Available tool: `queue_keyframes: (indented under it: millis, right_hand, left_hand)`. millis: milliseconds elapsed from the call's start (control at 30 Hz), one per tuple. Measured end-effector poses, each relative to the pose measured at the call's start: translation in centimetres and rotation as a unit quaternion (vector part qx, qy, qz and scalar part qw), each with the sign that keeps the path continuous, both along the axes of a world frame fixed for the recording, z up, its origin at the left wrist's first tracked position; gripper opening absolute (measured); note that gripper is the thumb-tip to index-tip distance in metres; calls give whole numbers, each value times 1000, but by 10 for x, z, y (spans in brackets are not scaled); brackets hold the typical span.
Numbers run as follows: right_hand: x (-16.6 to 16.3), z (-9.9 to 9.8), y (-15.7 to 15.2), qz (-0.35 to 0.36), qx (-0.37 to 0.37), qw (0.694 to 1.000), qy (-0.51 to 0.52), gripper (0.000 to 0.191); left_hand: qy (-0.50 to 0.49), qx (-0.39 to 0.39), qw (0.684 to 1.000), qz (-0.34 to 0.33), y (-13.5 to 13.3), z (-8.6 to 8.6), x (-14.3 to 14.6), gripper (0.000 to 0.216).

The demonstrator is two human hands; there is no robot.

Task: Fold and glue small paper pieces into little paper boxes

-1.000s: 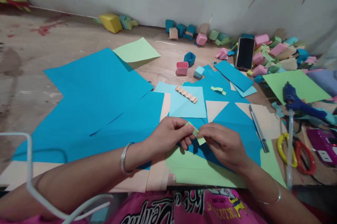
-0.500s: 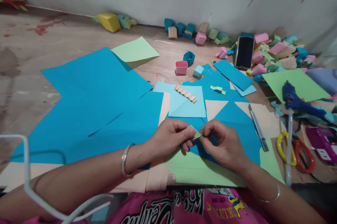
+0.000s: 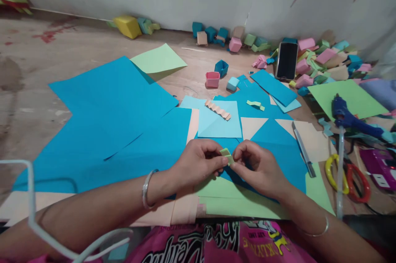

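Observation:
Between my hands is a small folded piece of light green paper (image 3: 227, 156). My left hand (image 3: 202, 158) pinches it between thumb and fingers from the left. From the other side, my right hand (image 3: 258, 166) grips its right edge with thumb and forefinger. Both hands are over blue paper sheets near the table's front edge. Just beyond them lies a light blue square sheet (image 3: 216, 129) with a peach zigzag-folded strip (image 3: 218, 110) on it. A light green folded strip (image 3: 255, 105) rests on blue paper to the right.
A large blue sheet (image 3: 117, 106) covers the left. On the right lie a utility knife (image 3: 303, 149), scissors (image 3: 357, 182) and a blue glue gun (image 3: 349, 116). A phone (image 3: 287, 61) leans by a pile of paper pieces. Small pink (image 3: 213, 79) and blue paper boxes (image 3: 221, 68) stand behind.
The small green paper has turned in my fingers, from a pointed triangular look to a rectangular folded face. My right fingers have shifted slightly left and closer to my left hand.

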State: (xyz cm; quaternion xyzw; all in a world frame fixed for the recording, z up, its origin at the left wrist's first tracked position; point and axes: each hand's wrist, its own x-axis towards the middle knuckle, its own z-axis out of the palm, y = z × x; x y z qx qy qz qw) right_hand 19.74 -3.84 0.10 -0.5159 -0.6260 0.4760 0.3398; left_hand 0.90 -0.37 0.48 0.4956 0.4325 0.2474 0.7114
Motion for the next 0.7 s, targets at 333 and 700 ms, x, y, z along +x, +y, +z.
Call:
queue_keyframes:
  millis: [333, 700]
  right_hand:
    - [-4, 0, 0, -42, 25, 999, 1, 8]
    - [-7, 5, 0, -44, 50, 998, -23, 8]
  left_hand:
    - [0, 1, 1000, 5, 1, 2, 1, 22]
    - [-18, 2, 999, 47, 3, 7, 1, 21]
